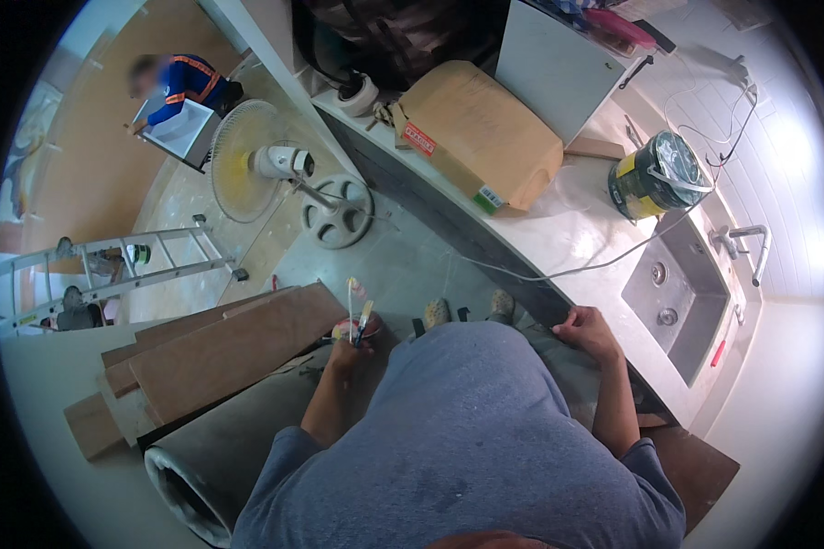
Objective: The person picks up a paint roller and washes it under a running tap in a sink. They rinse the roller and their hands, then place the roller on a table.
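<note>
Low on the left, my left hand (346,354) is closed around a slim paintbrush (363,322) with a dark blue part. A second thin, pale stick (351,306) stands up beside it. Just behind these fingers is a small reddish tub (343,328), partly hidden by the hand. My right hand (590,333) is at the near edge of the countertop (581,274), its thumb and fingertips pinched together. Whatever those fingertips hold, if anything, is too small to make out.
Wooden boards (238,352) and a rolled grey sheet (220,457) lie to my left. The countertop bears a cardboard box (481,128), a dark bucket (645,183) and a steel sink (664,297); a cable crosses it. Beyond stand a fan (247,165), a ladder (156,265) and another person (192,87).
</note>
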`<state>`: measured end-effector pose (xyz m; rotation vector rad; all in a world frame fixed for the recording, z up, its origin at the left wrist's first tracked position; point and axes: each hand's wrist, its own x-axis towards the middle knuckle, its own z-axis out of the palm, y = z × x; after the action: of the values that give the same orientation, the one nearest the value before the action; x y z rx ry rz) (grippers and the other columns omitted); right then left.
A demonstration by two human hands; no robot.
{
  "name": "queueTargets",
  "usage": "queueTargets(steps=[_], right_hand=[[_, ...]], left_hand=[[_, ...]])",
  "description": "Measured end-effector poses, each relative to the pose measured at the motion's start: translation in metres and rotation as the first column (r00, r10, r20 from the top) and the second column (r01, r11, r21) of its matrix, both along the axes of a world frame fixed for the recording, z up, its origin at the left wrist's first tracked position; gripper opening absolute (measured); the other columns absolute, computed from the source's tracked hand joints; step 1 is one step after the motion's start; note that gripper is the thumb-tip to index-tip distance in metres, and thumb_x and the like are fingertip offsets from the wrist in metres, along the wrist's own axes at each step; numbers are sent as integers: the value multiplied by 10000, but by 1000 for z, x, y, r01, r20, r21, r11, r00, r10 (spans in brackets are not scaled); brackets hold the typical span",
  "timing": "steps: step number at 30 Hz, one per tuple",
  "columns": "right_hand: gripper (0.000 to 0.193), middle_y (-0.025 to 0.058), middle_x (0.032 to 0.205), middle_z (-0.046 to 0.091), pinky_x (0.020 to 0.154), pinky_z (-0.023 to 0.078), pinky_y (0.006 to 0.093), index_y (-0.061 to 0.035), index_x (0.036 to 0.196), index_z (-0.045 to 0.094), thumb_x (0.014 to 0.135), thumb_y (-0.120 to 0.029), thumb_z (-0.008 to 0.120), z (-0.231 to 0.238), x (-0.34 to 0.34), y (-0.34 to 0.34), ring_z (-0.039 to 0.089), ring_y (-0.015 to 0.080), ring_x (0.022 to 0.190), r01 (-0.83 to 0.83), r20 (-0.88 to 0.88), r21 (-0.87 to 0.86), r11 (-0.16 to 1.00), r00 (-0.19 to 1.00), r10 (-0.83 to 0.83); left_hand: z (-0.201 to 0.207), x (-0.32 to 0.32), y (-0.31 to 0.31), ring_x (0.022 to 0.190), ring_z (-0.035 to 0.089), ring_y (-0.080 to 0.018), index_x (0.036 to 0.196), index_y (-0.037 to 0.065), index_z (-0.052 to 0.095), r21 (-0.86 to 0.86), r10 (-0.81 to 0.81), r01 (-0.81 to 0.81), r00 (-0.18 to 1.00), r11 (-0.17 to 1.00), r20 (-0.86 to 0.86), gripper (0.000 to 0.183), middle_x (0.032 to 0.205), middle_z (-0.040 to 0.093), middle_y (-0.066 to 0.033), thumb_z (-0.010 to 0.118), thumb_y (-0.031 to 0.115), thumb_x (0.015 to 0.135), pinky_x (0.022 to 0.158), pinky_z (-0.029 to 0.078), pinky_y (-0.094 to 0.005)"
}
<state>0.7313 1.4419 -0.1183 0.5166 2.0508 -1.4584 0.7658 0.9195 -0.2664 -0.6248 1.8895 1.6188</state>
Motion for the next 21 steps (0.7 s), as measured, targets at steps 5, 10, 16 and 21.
queueTargets(steps=[5,10,16,21], right_hand=[[314,-15,628,568,577,427,246,-96,664,540,746,-31,836,77,-31,-4,535,78,605,48,-248,-315,948,960,-131],[301,39,589,602,684,500,384,-91,670,587,751,-208,853,177,-50,-28,623,172,611,-285,-642,-563,775,742,-194],[174,67,745,712,695,550,369,-52,801,718,884,-204,730,260,-68,-42,706,180,665,-888,-917,-388,247,399,-10],[341,41,919,662,740,572,327,-205,1273,626,932,-199,636,328,-97,-50,654,196,762,-981,-999,-43,-187,42,9]], left_hand=[[33,-12,1,689,579,-67,1052,61,602,149,1,-9,999,989,51,235,785,568,2,670,18,831,568,509,-231],[-19,17,-27,789,610,-215,1067,15,664,137,-2,10,998,991,-57,354,879,631,-68,793,177,780,678,528,-390],[-67,37,-54,804,612,-288,1002,8,680,-382,-74,263,893,886,444,368,853,634,-124,778,317,829,666,510,-500],[-113,69,-83,747,592,-253,1014,8,664,-523,-50,278,911,805,409,312,797,615,-110,723,289,891,677,502,-469]])
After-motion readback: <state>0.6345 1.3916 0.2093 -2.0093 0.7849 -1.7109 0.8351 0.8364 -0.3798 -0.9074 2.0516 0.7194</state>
